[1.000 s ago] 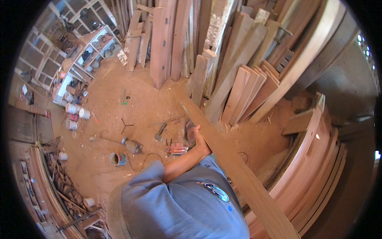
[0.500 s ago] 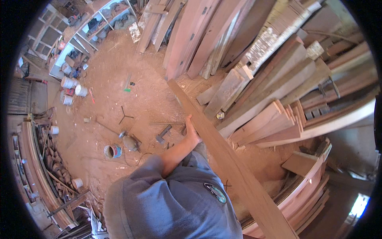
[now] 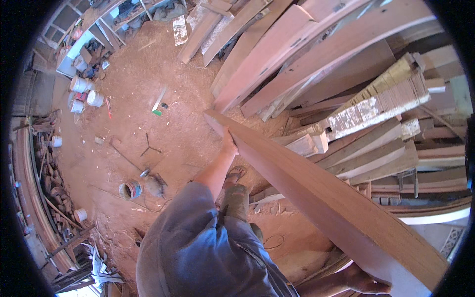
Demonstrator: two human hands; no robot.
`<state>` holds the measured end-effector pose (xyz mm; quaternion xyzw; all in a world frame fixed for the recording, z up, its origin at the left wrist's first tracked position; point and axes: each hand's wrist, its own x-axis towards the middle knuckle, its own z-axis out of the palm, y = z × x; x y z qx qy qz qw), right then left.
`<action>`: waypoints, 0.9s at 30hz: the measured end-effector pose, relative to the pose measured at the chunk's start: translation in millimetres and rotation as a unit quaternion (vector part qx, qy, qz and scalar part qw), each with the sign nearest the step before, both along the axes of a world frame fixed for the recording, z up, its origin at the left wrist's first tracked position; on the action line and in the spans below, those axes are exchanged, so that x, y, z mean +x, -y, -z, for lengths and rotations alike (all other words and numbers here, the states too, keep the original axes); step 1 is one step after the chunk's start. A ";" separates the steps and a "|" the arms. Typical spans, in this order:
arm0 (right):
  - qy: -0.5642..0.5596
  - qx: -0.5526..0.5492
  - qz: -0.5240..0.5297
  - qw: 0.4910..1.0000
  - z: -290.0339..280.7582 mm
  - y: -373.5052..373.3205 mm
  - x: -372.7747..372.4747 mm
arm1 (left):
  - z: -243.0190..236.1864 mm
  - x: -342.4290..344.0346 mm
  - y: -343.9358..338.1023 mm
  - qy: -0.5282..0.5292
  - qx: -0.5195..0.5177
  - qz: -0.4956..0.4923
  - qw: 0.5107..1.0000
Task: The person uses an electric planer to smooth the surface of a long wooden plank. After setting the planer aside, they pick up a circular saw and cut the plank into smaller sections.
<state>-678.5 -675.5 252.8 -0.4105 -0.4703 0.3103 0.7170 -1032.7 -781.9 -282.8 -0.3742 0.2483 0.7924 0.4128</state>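
A long, thick wooden beam [image 3: 316, 193] slants across the view, from the middle of the floor down to the lower right. My left hand [image 3: 229, 143] grips its left side near the far end, the fingers partly hidden behind the wood. Low on the right, my right hand [image 3: 363, 281] is against the underside of the near end, with the thumb or a finger showing along the beam's lower face. The beam is held up off the floor at a tilt.
Many planks and boards [image 3: 297, 54] lean in stacks ahead and to the right. On the dusty floor are a paint bucket [image 3: 130, 190], a power tool with a cord [image 3: 156, 184], a three-armed metal piece [image 3: 148, 144] and white buckets [image 3: 95, 98]. Wood offcuts [image 3: 52, 173] are piled at left.
The view has turned right and the beam shows more of its side face. My right hand has come into view at the near end. The left hand keeps its hold.
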 end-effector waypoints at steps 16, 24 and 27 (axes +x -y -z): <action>0.029 0.008 -0.328 0.944 -69.8 -81.4 -320.5 | -92.4 -148.2 11.0 -0.433 -0.387 0.083 0.810; 0.167 0.075 -0.418 0.890 -98.8 -171.8 -469.3 | -357.2 -194.4 -92.3 -0.797 -0.380 0.084 0.461; 0.337 0.075 -0.367 0.864 -101.6 -226.3 -485.4 | -355.2 -234.8 -129.1 -0.819 -0.375 0.071 0.428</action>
